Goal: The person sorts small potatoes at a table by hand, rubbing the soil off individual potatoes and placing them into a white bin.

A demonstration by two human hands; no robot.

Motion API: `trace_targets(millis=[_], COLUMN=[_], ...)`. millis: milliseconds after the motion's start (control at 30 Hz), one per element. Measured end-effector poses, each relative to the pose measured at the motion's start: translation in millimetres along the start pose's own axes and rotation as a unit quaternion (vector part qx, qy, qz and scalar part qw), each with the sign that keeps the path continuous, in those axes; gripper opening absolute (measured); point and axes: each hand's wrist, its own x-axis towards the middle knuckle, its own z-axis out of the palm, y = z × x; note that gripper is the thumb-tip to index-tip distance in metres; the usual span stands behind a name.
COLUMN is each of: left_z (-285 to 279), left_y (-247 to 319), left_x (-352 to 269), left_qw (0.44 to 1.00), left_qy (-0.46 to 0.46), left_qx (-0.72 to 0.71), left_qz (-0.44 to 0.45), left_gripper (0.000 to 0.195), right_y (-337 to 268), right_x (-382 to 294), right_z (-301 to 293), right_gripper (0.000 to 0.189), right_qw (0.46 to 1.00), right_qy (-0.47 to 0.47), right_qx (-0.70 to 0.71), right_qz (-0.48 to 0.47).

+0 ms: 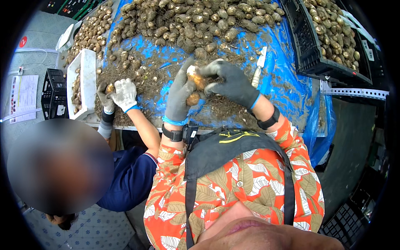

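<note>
My left hand (180,97), in a grey glove, holds a partly cleaned taro corm (197,78) with a pale end. A second small brown corm (192,99) lies against the same palm. On the right, my right hand (229,82), in a dark glove, has its bent fingers at the upper corm; whether they grip it or only rub it is unclear. A knife (260,66) with a pale handle and a short, broad blade rests on the blue plastic sheet (273,82), up and right of my right hand. Dirt and loose root fibres cover much of the sheet.
Many hairy corms (187,22) are heaped at the far side. A black crate (312,59) of corms stands at the right, a white foam box (88,84) at the left. Beside me a co-worker's gloved hands (125,92) handle a corm. More corms (93,34) lie beyond the box.
</note>
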Motion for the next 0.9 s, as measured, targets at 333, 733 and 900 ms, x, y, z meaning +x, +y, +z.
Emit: trace_targets(millis=[333,733,900], left_z=[-3,-7,-1], left_y=[0,-5,-5], left_x=[2,3,8], left_qw=[0.999,1.000,1.000], left_qy=[0.001,0.018,0.017], left_qx=[-0.043,-0.021,-0.012], left_qz=[-0.018,0.000,-0.003], left_gripper=[0.082,0.084,0.075], right_y=[-23,44,20], right_x=[-3,-16,-10], right_z=[-30,-27,-10], right_gripper=[0.029,0.025,0.032], right_qw=[0.970,0.973,0.995], right_qy=[0.007,0.028,0.024], right_qx=[0.136,-0.097,-0.100], right_qz=[0.202,0.206,-0.015])
